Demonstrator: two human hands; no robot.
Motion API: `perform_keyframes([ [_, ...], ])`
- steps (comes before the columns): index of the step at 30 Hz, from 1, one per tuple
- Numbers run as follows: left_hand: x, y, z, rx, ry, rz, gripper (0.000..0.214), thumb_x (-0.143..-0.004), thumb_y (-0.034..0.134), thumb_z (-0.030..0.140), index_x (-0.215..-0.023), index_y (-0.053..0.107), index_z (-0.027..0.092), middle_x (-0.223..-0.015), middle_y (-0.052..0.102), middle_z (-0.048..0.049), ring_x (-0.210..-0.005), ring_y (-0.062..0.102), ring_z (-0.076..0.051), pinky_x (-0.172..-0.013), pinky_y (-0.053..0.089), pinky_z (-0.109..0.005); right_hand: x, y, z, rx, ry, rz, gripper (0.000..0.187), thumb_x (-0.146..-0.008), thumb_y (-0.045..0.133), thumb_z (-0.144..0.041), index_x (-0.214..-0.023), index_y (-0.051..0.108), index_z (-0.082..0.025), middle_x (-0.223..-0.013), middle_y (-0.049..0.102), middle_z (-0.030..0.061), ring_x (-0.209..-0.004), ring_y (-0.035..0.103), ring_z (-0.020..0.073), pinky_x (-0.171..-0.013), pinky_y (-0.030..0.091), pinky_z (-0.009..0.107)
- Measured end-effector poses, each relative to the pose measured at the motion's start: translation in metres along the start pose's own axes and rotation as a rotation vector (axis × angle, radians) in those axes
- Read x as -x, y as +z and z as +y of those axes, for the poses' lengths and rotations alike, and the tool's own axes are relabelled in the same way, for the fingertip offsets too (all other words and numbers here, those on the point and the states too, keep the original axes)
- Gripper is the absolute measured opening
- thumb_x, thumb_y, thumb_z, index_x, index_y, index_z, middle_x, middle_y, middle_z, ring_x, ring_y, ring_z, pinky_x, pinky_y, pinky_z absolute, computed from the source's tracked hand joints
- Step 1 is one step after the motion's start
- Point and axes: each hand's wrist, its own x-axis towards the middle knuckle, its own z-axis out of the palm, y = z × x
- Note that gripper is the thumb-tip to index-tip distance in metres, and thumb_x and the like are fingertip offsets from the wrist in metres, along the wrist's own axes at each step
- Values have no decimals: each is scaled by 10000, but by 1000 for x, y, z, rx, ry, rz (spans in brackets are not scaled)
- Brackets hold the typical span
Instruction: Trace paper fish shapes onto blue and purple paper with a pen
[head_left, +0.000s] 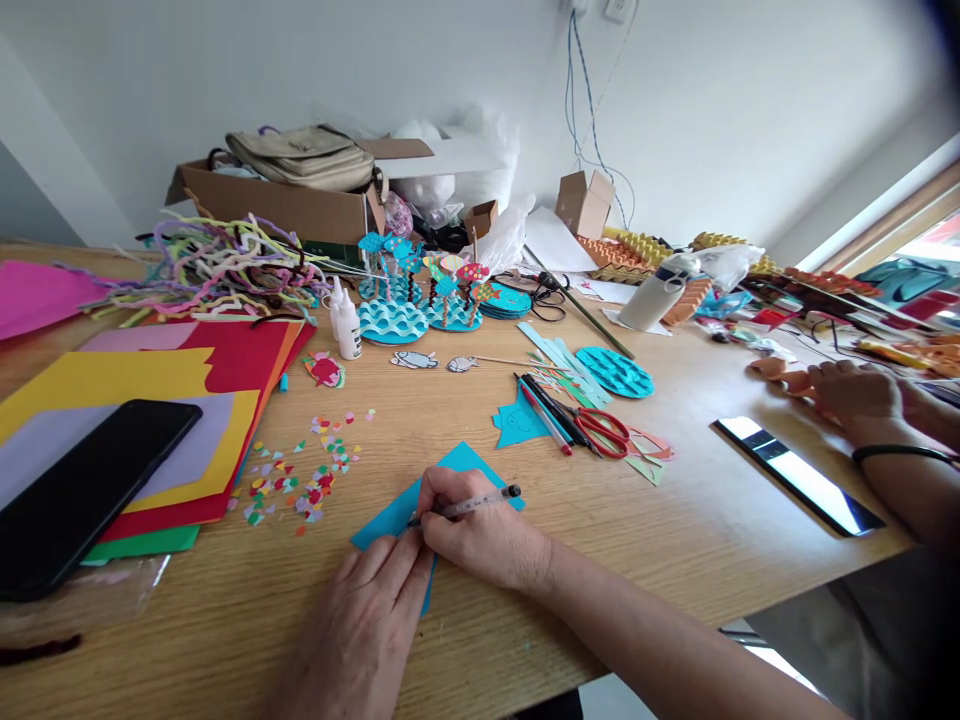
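Lower centre of the frame, and here is the action! The right hand has a pen pinched between thumb and fingers, the dark cap end tilted up to the right, the writing end down at the blue paper. Alongside it, the left hand lies released and flat, fingertips pressing the sheet against the desk, right beside the pen's lower end. The paper sits under both hands, corner pointing up the frame.

Just left of them, a bright scatter of confetti! Further left, a black phone rests on a stack of coloured sheets. Above centre, three fish cutouts lie in a loose row, a white bottle behind, then wavy blue discs with fish standing on them. Right of centre, red-handled scissors touch a bunch of pens, beside a blue cutout. Over at the right edge, another person's hand rests near a second phone.
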Motion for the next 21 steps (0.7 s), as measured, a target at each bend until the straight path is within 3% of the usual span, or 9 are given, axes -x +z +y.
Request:
perform_keyframes([
  [7, 1, -1, 1, -1, -31, -8, 507, -740, 413, 26, -1219, 506, 166, -1073, 592, -73, -895, 544, -207, -748, 456, -335, -1, 0, 1, 9, 1, -7, 89, -641, 494, -97, -652, 484, -185, -545, 459, -65, -483, 380, 72, -430, 278, 163],
  [17, 13, -15, -3, -91, 106, 149, 411, -833, 300, 57, -1101, 600, 139, -1131, 632, -48, -1036, 531, -168, -866, 425, -257, 0, 2, 4, 1, -11, -2, 81, -650, 493, -104, -671, 509, -181, -568, 501, -54, -497, 429, 75, -436, 292, 166],
  [21, 14, -12, -2, -96, 112, 136, 412, -837, 312, 75, -1136, 588, 137, -1166, 614, -57, -1070, 509, -172, -886, 420, -253, 1, 0, 0, 19, 0, 3, 104, -645, 483, -78, -659, 512, -177, -556, 488, -60, -489, 401, 69, -441, 280, 167],
])
